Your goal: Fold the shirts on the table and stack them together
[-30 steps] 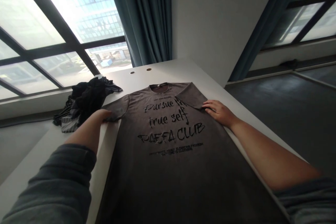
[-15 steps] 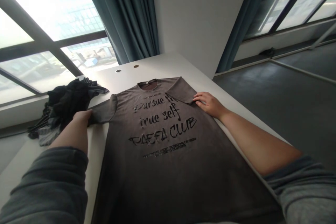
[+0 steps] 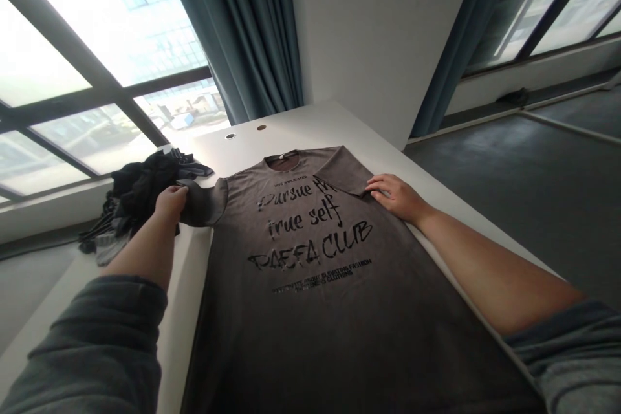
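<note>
A dark grey-brown T-shirt (image 3: 310,310) with black lettering lies spread on the white table, its collar toward the far end. My left hand (image 3: 171,202) is closed on the hem of the shirt's left-side sleeve and holds it raised and bent off the table. The right-side sleeve (image 3: 343,171) is folded inward over the chest and covers part of the top line of lettering. My right hand (image 3: 394,196) rests at the edge of that sleeve, fingers stretched out and lying on the cloth. The shirt's lower hem runs toward the bottom of the view.
A heap of dark clothes (image 3: 138,191) sits at the table's left edge, close beyond my left hand. Two round cable holes are in the far end of the white table (image 3: 334,123). A blue-green curtain (image 3: 247,32) hangs by the window behind it. Grey floor lies to the right.
My left hand has raised the sleeve, which now curves upward off the table. My right hand stays at the folded sleeve. The whole view has shifted slightly.
</note>
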Motion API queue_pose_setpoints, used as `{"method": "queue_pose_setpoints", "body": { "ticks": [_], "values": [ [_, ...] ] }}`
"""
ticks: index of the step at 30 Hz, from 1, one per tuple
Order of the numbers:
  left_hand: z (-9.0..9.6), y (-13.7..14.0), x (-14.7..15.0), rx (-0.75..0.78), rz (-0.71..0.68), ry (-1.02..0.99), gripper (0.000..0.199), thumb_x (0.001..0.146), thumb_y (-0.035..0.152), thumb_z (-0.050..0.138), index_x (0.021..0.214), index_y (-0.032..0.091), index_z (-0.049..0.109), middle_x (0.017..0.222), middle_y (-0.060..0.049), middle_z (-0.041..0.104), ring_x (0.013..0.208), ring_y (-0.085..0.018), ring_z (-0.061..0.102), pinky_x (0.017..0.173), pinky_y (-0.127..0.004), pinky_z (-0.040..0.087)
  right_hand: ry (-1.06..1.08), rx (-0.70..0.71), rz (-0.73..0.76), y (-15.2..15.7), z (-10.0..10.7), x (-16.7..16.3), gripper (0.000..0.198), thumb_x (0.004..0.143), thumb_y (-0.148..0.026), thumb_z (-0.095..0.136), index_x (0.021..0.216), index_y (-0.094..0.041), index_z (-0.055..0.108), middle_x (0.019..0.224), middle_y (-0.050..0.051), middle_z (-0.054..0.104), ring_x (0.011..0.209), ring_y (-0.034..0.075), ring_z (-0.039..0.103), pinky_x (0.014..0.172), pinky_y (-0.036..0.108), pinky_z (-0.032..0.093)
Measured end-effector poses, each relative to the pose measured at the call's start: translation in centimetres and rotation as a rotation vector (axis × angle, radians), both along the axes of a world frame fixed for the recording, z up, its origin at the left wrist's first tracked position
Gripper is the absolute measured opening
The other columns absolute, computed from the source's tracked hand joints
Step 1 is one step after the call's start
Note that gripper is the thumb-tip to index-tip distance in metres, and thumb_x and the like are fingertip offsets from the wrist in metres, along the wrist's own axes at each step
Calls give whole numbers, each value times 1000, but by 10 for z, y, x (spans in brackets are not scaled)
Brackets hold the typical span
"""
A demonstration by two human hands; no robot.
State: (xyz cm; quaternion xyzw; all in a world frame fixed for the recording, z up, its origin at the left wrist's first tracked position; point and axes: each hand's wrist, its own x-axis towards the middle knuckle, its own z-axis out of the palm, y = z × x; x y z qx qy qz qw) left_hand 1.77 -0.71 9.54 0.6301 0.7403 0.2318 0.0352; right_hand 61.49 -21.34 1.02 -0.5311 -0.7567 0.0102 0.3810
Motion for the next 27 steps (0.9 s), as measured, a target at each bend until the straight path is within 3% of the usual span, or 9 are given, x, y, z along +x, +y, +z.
{"method": "queue_pose_setpoints", "body": {
  "ticks": [6,11,14,18,22,27],
  "values": [
    [23,-7,41,79,-90,100,31,94,39,57,111,18,72,109,-10,76,107,-28,68,93,-35,51,-8,19,7,2,-3,1,23,96,-32,58,102,-27,80,114,10,74,113,32,66,106,57,53],
    [29,-39,103,31,-211,260,34,97,43,53,116,23,73,111,-12,77,108,-33,71,91,-40,53,-9,19,10,4,-5,1,23,96,-32,59,101,-27,81,114,10,74,112,32,66,105,58,52],
    [20,-63,140,-12,-318,348,32,98,38,53,119,25,72,118,-11,76,110,-31,71,90,-39,54,-9,19,11,4,-5,1,23,96,-32,59,101,-27,81,114,10,74,113,32,66,105,57,52],
    [-9,-80,172,-105,-398,406,30,98,33,51,114,22,73,121,-13,74,110,-29,71,89,-37,55,-27,18,20,5,-5,1,23,96,-31,59,100,-27,81,113,9,74,112,31,67,104,56,53],
    [-35,-79,184,-151,-410,409,31,98,30,49,108,20,76,118,-14,75,111,-31,71,88,-39,56,-24,7,24,5,-5,1,22,95,-31,59,99,-27,81,113,9,75,111,31,67,104,55,53],
    [-44,-69,183,-136,-394,375,40,100,44,48,107,21,80,119,-17,74,108,-33,72,84,-41,57,-23,-15,27,5,-5,0,24,96,-31,58,99,-27,81,113,9,74,112,31,67,105,55,53]
  ]
}}
